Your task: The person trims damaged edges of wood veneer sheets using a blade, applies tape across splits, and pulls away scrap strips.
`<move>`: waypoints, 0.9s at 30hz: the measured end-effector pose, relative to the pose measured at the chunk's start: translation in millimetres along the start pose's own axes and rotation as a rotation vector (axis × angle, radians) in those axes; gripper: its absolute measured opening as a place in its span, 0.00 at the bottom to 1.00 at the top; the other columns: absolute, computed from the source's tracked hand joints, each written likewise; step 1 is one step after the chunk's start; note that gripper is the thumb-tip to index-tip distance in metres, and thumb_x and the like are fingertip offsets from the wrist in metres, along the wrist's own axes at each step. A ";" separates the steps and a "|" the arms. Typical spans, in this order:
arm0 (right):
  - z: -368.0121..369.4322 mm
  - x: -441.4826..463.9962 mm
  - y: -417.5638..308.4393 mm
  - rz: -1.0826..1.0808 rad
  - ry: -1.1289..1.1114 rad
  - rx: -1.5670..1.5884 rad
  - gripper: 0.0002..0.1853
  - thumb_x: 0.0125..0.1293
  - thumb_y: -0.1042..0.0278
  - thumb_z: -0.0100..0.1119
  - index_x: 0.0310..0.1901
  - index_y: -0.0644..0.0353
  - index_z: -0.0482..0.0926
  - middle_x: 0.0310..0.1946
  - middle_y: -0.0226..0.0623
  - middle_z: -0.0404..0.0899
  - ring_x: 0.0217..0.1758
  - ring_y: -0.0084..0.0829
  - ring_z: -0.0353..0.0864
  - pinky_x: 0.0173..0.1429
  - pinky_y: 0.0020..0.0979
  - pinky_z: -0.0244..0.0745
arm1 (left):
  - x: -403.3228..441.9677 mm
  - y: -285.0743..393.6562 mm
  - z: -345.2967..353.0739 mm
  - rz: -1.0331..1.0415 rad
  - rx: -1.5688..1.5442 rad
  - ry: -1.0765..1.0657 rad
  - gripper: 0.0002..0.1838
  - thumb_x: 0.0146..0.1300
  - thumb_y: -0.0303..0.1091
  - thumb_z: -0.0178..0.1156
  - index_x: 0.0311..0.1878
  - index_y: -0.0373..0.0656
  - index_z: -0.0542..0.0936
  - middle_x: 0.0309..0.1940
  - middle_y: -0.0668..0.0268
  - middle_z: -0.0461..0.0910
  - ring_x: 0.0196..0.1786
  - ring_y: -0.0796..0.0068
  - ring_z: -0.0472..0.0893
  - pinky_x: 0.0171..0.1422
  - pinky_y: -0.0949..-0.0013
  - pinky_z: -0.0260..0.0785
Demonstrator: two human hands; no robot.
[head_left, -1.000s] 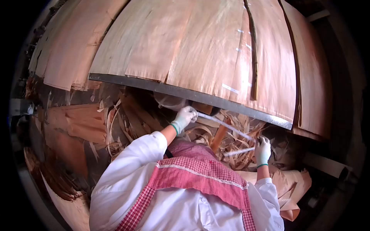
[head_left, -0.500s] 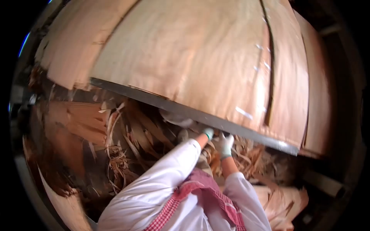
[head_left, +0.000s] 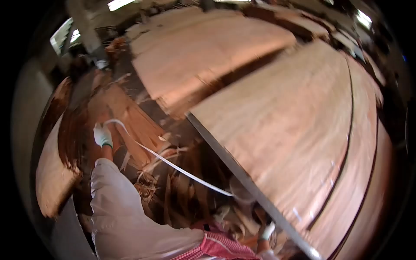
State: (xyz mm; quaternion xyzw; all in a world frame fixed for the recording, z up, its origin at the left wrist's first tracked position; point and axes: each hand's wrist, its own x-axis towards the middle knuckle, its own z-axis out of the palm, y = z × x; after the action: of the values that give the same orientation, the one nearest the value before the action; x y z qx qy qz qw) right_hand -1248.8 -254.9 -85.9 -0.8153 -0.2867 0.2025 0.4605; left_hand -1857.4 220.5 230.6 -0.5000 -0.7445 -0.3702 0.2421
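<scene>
My left hand, in a white glove with a green cuff, is stretched far out to the left and closed on the end of a white tape. The tape runs in a long slack curve down to a pale, blurred round shape, perhaps its roll, beside the table edge. My right hand, also gloved, is low by the metal table edge; blur hides its fingers. Thin wood veneer sheets lie on the table, with dark gaps between them and small white tape pieces on them.
Torn veneer strips litter the floor around me. Another veneer stack stands beyond the table. Curled veneer sheets lean at the left, near a pillar.
My left hand has swung from the table edge far out to the left, drawing out a length of white tape. My right hand stays near the edge. The view has turned left and up.
</scene>
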 end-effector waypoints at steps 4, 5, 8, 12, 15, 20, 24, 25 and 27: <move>30.2 0.8 -48.8 -0.178 -0.141 -0.670 0.10 0.56 0.63 0.61 0.31 0.62 0.80 0.36 0.52 0.78 0.41 0.53 0.78 0.42 0.50 0.72 | -46.7 -0.1 61.5 0.344 0.265 -0.254 0.11 0.58 0.41 0.56 0.28 0.45 0.81 0.26 0.58 0.79 0.31 0.57 0.79 0.36 0.55 0.71; 43.6 7.9 -40.3 -0.296 -0.280 -0.520 0.11 0.54 0.61 0.64 0.29 0.62 0.80 0.36 0.49 0.79 0.41 0.52 0.78 0.43 0.49 0.73 | -94.9 1.0 103.7 0.555 0.355 -0.350 0.07 0.55 0.38 0.57 0.25 0.49 0.80 0.23 0.63 0.77 0.28 0.61 0.78 0.32 0.58 0.69; 59.2 2.0 -165.8 -0.323 -0.461 -0.168 0.10 0.61 0.66 0.60 0.38 0.63 0.81 0.43 0.49 0.80 0.46 0.49 0.80 0.50 0.40 0.75 | -228.0 135.3 16.5 1.330 0.237 -0.599 0.08 0.49 0.33 0.58 0.17 0.48 0.78 0.20 0.63 0.76 0.27 0.65 0.77 0.30 0.58 0.68; 60.4 4.7 -261.3 -0.347 -0.546 0.357 0.15 0.67 0.75 0.54 0.54 0.65 0.75 0.51 0.44 0.79 0.57 0.37 0.77 0.61 0.34 0.71 | -337.2 237.2 -92.6 0.387 -0.976 -1.664 0.11 0.60 0.37 0.61 0.39 0.40 0.77 0.31 0.57 0.78 0.36 0.65 0.79 0.44 0.63 0.71; 35.9 9.7 -281.9 -0.257 -0.628 0.382 0.14 0.70 0.72 0.53 0.54 0.68 0.73 0.46 0.40 0.80 0.50 0.27 0.77 0.56 0.28 0.70 | -316.1 266.8 -139.1 0.345 -1.136 -1.433 0.12 0.61 0.36 0.61 0.42 0.40 0.75 0.33 0.58 0.79 0.38 0.68 0.80 0.45 0.63 0.72; 15.7 10.2 -266.6 -0.148 -0.704 0.205 0.07 0.68 0.72 0.56 0.43 0.67 0.78 0.31 0.32 0.82 0.36 0.19 0.78 0.40 0.22 0.73 | -310.0 252.0 -124.3 0.211 -1.148 -1.291 0.13 0.64 0.30 0.58 0.50 0.37 0.72 0.37 0.62 0.80 0.42 0.69 0.81 0.52 0.67 0.72; 27.7 16.0 -229.6 -0.273 -0.662 0.079 0.05 0.66 0.73 0.57 0.38 0.65 0.79 0.27 0.34 0.82 0.31 0.20 0.79 0.38 0.24 0.74 | -320.3 250.0 -122.8 0.111 -1.116 -1.314 0.11 0.64 0.27 0.55 0.49 0.40 0.72 0.37 0.57 0.80 0.44 0.61 0.83 0.49 0.63 0.72; 24.8 19.0 -235.1 -0.269 -0.675 0.007 0.04 0.66 0.74 0.57 0.37 0.65 0.80 0.28 0.36 0.82 0.32 0.22 0.79 0.38 0.25 0.75 | -323.3 250.1 -116.3 0.160 -1.062 -1.271 0.11 0.63 0.27 0.55 0.49 0.41 0.72 0.36 0.57 0.80 0.44 0.60 0.83 0.49 0.62 0.73; 28.3 28.3 -239.2 -0.336 -0.636 0.031 0.06 0.62 0.70 0.58 0.39 0.62 0.79 0.25 0.48 0.78 0.27 0.36 0.80 0.35 0.34 0.74 | -332.6 253.7 -95.9 0.128 -1.044 -1.192 0.12 0.62 0.27 0.58 0.48 0.41 0.72 0.37 0.55 0.81 0.42 0.60 0.83 0.46 0.62 0.74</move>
State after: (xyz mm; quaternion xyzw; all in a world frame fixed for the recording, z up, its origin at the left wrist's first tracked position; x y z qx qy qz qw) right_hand -1311.5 -120.0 105.7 -0.6459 -0.5424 0.3719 0.3876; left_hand -1496.7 13.7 124.3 -0.7045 -0.4488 -0.3270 -0.4420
